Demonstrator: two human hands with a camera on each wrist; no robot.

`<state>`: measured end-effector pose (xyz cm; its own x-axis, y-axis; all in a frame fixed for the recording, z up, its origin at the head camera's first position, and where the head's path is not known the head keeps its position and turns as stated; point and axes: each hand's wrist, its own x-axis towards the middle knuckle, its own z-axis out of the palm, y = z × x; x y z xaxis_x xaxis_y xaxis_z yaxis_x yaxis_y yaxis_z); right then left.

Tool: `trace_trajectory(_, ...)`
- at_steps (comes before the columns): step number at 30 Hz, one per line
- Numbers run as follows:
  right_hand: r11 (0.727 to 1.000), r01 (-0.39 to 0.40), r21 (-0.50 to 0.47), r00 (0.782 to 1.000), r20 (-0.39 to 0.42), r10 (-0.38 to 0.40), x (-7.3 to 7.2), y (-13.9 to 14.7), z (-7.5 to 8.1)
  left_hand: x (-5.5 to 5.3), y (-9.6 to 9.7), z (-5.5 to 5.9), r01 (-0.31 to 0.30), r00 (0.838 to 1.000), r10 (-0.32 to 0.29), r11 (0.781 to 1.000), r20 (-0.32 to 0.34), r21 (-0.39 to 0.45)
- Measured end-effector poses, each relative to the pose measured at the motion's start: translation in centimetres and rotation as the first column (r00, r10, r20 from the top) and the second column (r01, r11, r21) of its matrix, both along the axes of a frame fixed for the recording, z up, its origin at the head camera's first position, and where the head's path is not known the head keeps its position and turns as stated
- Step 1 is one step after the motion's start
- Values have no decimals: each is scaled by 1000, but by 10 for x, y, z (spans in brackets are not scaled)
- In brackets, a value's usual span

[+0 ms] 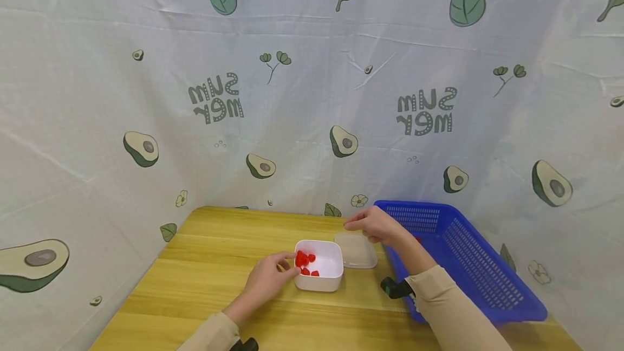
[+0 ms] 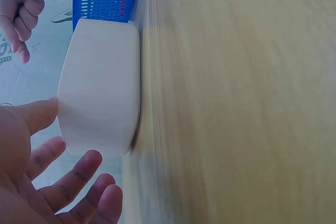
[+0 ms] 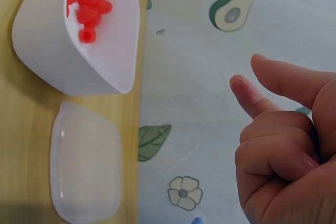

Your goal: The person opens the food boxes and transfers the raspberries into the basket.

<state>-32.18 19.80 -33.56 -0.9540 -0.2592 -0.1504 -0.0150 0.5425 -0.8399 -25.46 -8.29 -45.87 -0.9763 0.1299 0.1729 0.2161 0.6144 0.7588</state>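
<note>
A white square box (image 1: pixel 319 283) stands on the table with several red raspberries (image 3: pixel 88 15) inside, mostly toward its left side. My left hand (image 1: pixel 271 275) is at the box's left side, thumb and index fingertips right at the rim; its other fingers spread loosely beside the wall in the left wrist view. Just right of the box lies a translucent lid (image 1: pixel 357 251), flat on the wood. Above the lid's far edge is my right hand (image 1: pixel 377 225). Its thumb and index finger extend with a gap between them, the other fingers curl into the palm, and nothing shows in its grasp.
A large blue plastic basket (image 1: pixel 480 256) sits at the table's right, partly behind the right forearm, with a bit of red visible inside. Bare wooden table (image 1: pixel 219 253) extends left of the box. A patterned curtain (image 1: pixel 302 177) hangs along the back.
</note>
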Motion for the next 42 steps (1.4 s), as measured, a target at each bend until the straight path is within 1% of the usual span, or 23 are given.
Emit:
trace_trajectory(4,1000,-30,7,999,12,30,0,-11,-7,0,0,0,-1,1000,1,1000,1,0)
trace_trajectory(12,999,-45,13,998,46,45,-3,-28,-23,0,-1,0,4,1000,-4,1000,1,4)
trace_trajectory(15,998,-62,12,996,59,61,-5,-34,-29,-1,-1,-1,3,1000,-3,1000,0,2)
trace_trajectory(21,995,-99,7,993,72,98,-7,-43,-42,-3,-1,-2,4,1000,-4,1000,8,-3)
trace_trajectory(24,995,-103,17,992,79,101,-8,-46,-47,-4,-1,-2,2,1000,-1,1000,9,-8)
trace_trajectory(30,991,-119,58,990,84,114,-6,-55,-53,-4,-1,-1,5,1000,-5,1000,10,-10)
trace_trajectory(33,986,-134,101,989,82,126,-5,-59,-54,-3,-1,-2,9,1000,-8,1000,11,-8)
trace_trajectory(37,976,-146,158,989,58,139,-1,-65,-58,-4,-1,-2,10,1000,-10,1000,19,2)
trace_trajectory(42,969,-158,189,987,33,154,2,-71,-62,-4,-1,-3,7,1000,-7,1000,17,8)
